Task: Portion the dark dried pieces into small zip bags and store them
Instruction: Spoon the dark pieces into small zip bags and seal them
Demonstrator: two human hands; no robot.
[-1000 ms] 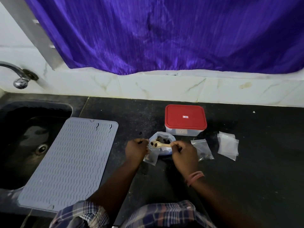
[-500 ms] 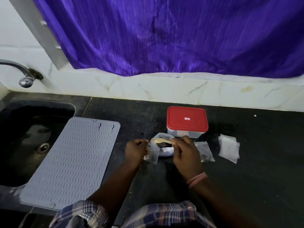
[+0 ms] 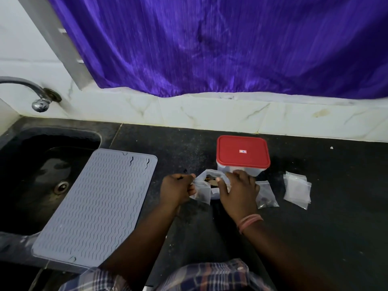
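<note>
Since a second ago the pale wooden spoon has dropped from its level perch between the hands down into the larger crumpled clear plastic bag of dark dried pieces, and the right hand has slid forward until its fingers curl over that bag's right edge, just in front of the rectangular clear tub with a red lid. The left hand keeps its pinch on the rim of a small clear zip bag, which hangs beside the supply bag with a few dark bits showing low inside. Whether the right hand grips the spoon's handle as well as the plastic cannot be told. The step in hand looks like another scoop; it would go best with the small bag's mouth held wide and close to the supply, the spoon loaded lightly and tipped well inside the opening so nothing scatters on the black stone counter. One filled small zip bag lies just right of the right hand, and a stack of empty clear zip bags sits further right. A grey ribbed silicone mat overlaps the dark sink on the left.
</note>
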